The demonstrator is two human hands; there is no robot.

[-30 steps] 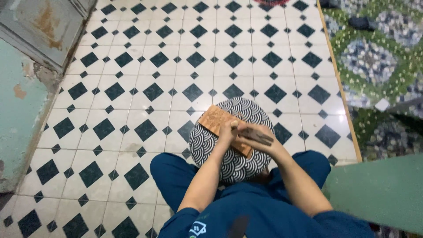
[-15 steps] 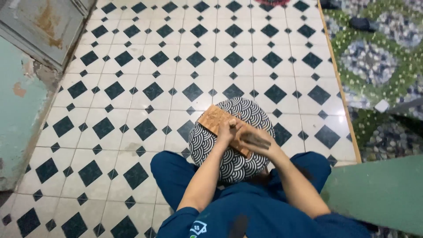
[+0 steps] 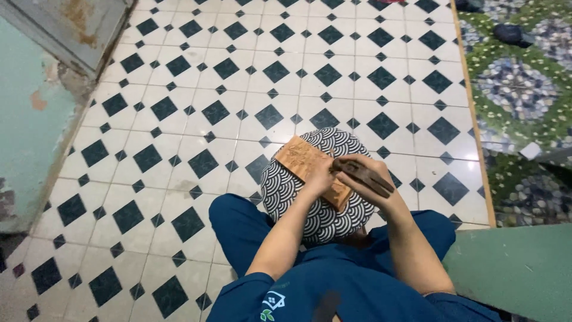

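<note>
A carved brown wooden block (image 3: pixel 300 157) lies on a round cushion (image 3: pixel 283 189) with a black and white wave pattern, resting on my lap. My left hand (image 3: pixel 322 173) sits fisted on the block's near end, closed around a small carving tool that barely shows. My right hand (image 3: pixel 370 186) is just to its right, gripping a dark mallet-like tool (image 3: pixel 361 174) whose head hovers by the left hand above the block. Both forearms reach in from my blue-clad body.
White floor tiles with dark diamonds (image 3: pixel 238 89) spread ahead. A teal wall with peeling paint (image 3: pixel 30 131) and a grey door (image 3: pixel 71 18) stand at left. A patterned green and blue mat (image 3: pixel 518 89) lies at right, a green surface (image 3: pixel 512 268) at lower right.
The view has shifted slightly. My right hand dipped the dark tool toward the block, then lifted it a little up and right. My left hand stays on the block.
</note>
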